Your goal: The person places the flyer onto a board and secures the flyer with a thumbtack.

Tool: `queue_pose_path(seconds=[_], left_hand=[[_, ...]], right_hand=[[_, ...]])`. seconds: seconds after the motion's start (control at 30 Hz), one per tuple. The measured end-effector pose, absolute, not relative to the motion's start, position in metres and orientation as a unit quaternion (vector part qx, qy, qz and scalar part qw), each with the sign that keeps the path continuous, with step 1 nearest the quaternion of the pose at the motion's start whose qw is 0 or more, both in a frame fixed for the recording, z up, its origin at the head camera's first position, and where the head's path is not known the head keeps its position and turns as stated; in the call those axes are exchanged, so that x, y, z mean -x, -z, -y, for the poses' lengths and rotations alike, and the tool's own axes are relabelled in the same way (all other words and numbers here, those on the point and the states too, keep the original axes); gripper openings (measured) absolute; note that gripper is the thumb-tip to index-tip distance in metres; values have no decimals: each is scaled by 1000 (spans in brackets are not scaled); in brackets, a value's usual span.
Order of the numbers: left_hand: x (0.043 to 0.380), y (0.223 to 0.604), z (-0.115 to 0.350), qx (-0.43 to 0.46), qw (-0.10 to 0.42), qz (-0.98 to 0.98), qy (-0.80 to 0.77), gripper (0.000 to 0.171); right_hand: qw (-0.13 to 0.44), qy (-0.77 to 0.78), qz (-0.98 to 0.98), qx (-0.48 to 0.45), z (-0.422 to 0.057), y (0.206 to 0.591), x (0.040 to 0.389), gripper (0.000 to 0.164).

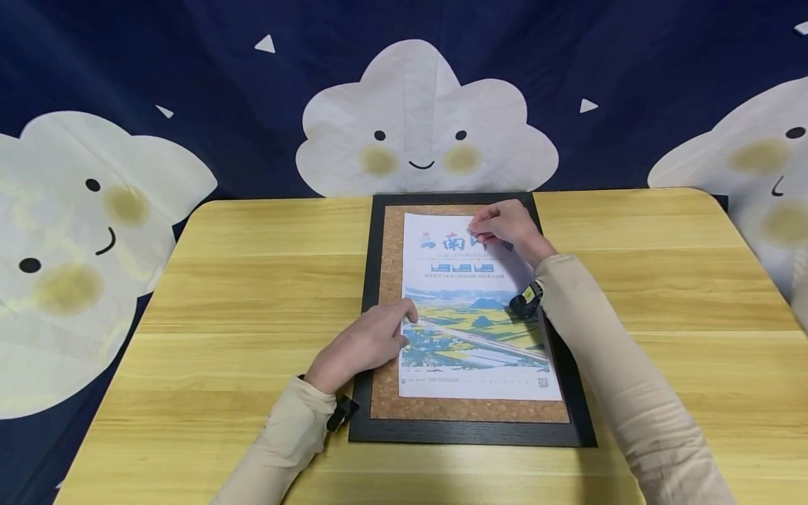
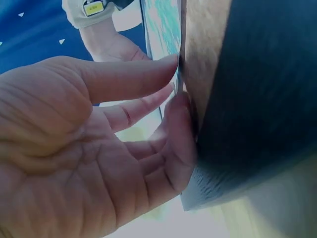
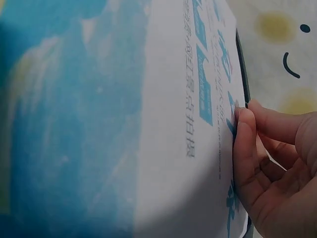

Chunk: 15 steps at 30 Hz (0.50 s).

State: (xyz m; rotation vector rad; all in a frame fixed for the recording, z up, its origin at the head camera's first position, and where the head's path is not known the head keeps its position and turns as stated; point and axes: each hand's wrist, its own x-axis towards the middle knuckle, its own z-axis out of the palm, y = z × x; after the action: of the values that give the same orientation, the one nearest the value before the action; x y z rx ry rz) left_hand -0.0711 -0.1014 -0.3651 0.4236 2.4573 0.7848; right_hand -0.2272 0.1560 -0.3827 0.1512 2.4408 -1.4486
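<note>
A printed landscape poster (image 1: 470, 389) lies on a black-framed cork board (image 1: 467, 410). My left hand (image 1: 369, 340) rests at the poster's left edge, its index fingertip on the paper. Bent fingers and the thumb (image 2: 133, 82) meet the board surface at that edge in the left wrist view. Near the poster's top, my right hand (image 1: 508, 226) has thumb and fingertips pinched together over the title. In the right wrist view, these fingertips (image 3: 245, 118) hold a tiny greyish thing against the paper; its kind is mostly hidden.
Board and poster lie on a light wooden table (image 1: 252, 294). Behind the far edge hangs dark blue cloth with smiling white clouds (image 1: 416, 98). Black wrist cameras (image 1: 525, 303) sit on both beige-sleeved wrists.
</note>
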Motion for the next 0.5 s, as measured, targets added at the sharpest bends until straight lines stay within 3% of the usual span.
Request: queue_pose_path(seconds=[0.3, 0.5], left_hand=[[66, 364, 99, -194, 176, -939, -224, 40], [66, 365, 99, -207, 172, -940, -208, 41]], right_hand=[[128, 460, -878, -40, -154, 386, 229, 12], [129, 432, -892, -19, -153, 383, 229, 12]])
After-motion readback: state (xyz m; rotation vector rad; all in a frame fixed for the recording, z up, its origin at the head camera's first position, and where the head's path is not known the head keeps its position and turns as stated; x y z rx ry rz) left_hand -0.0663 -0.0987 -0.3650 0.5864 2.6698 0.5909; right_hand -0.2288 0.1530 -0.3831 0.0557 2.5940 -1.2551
